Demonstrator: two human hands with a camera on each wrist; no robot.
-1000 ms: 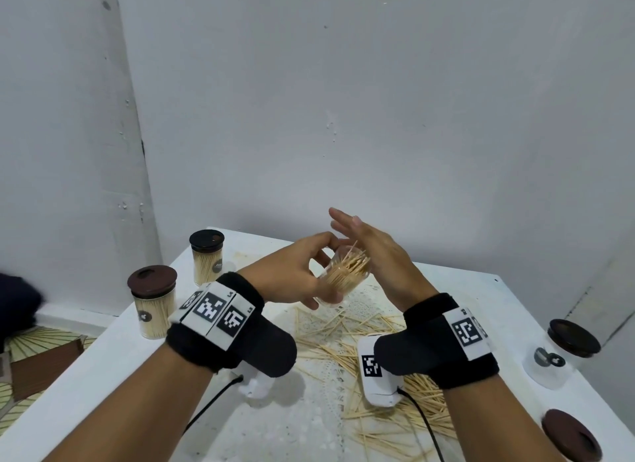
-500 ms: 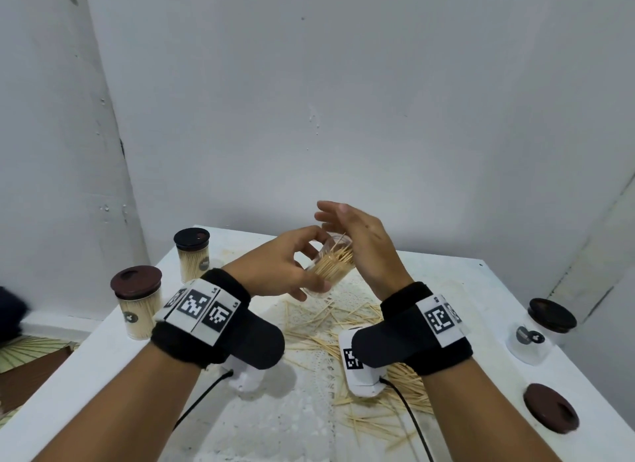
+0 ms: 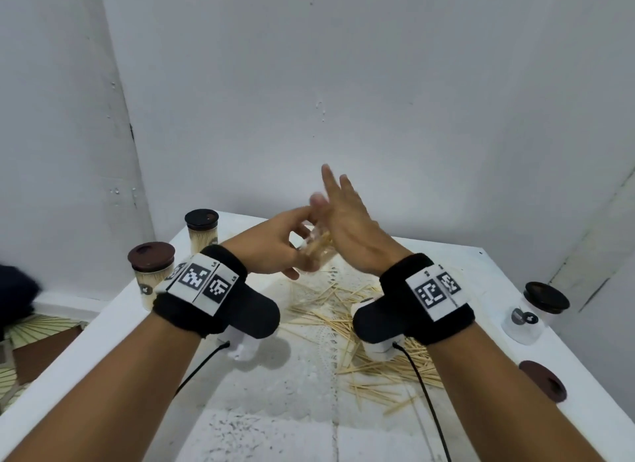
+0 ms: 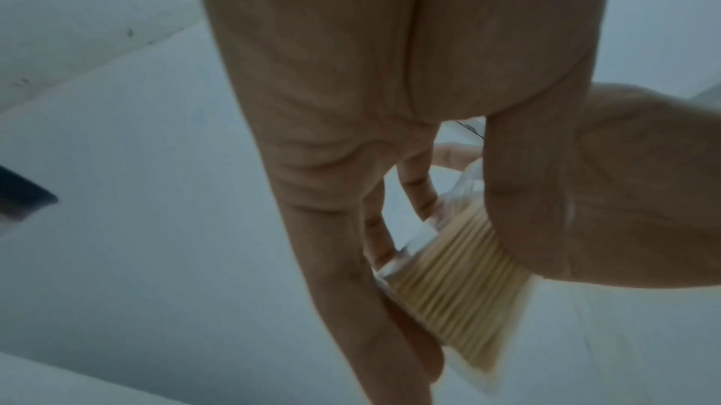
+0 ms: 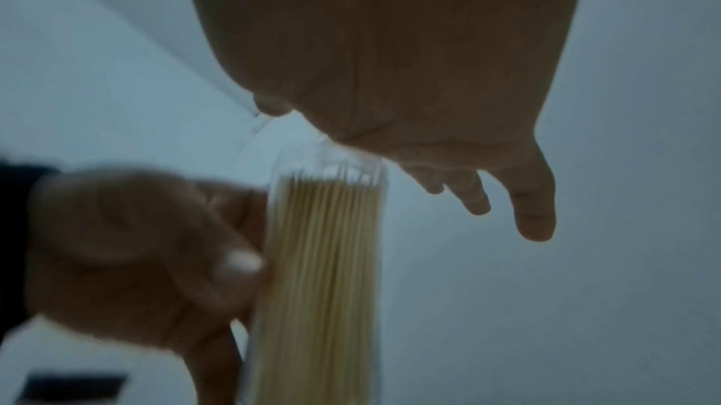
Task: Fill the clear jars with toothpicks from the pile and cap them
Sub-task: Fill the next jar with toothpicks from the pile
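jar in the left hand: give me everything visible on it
The clear jar looks like thin transparent plastic, uncapped, packed with pale toothpicks lying parallel along it. The left hand grips its side, thumb and fingers curled round it, holding it tilted above the table. The right hand's flat palm covers its open mouth.

A clear jar [image 3: 315,252] packed with pale toothpicks [image 5: 323,273] sits tilted between curled left fingers [image 3: 292,233] and thumb, uncapped

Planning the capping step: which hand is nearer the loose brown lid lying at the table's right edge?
Right. The right hand is up at the held jar, on the loose lid's side; the left hand, gripping that jar, is farther left.
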